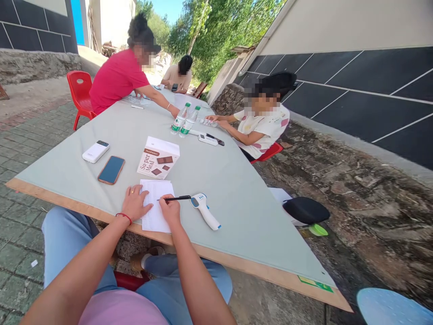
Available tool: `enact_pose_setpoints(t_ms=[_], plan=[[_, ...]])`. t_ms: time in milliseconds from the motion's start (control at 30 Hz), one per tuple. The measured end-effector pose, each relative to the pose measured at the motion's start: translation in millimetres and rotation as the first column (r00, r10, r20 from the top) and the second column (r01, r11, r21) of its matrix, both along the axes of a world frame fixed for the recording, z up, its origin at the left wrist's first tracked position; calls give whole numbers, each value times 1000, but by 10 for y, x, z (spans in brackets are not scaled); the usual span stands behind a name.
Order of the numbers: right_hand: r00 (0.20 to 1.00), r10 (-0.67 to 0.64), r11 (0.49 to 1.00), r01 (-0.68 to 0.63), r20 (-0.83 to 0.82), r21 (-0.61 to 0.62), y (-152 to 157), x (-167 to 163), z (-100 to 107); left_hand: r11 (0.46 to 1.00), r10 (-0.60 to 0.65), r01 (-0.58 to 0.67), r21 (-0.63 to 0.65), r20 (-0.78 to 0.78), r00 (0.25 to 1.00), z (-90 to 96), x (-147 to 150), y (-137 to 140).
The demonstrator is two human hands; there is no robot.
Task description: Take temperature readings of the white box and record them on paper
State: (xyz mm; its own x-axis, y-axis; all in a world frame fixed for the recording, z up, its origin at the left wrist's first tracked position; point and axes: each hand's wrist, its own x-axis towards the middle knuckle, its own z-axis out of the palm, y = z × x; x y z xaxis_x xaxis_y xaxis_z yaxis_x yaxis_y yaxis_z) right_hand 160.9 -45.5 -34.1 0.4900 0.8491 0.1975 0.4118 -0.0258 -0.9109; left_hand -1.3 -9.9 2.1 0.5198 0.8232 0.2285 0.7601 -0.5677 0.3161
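A white sheet of paper (156, 221) with faint rows of writing lies at the table's near edge. My right hand (170, 211) grips a black pen (179, 198), its tip on the sheet. Spread flat, my left hand (135, 204) rests across the paper's left side and the table. Just behind the sheet stands a white and brown "Super Meal" box (158, 158). A white and blue infrared thermometer (205, 211) lies to the right of the pen. Left of the box are a smartphone (111, 170) and a white power bank (96, 151).
Two water bottles (184, 121) stand farther back on the grey-topped table (257, 225), near a white handheld device (207, 140). One person in red reaches toward the bottles; another sits at the right side, and a third at the far end. A black cap-like item (306, 210) is beyond the right edge.
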Motion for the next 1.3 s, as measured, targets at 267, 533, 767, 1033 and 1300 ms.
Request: enact_pose_setpoints(t_ms=[267,533,767,1033,1300], plan=[[999,-42,997,42,5,61,-1,-8,-30,1000,4,-4,6,-8,1000,27,-1,-11],[933,-103,990,62,344,127,-54,205,-101,1000,5,-5,6,36,999,-10,-18,-18],[803,42,998,-2,594,-67,-22,421,-50,996,48,-26,-85,263,964,-94,-76,161],[670,-216,850,487,710,-202,-293,911,105,938,279,-57,-341,648,709,137,-19,1118],[780,-46,788,412,624,-458,-466,1103,166,829,162,338,-444,771,617,314,143,1503]])
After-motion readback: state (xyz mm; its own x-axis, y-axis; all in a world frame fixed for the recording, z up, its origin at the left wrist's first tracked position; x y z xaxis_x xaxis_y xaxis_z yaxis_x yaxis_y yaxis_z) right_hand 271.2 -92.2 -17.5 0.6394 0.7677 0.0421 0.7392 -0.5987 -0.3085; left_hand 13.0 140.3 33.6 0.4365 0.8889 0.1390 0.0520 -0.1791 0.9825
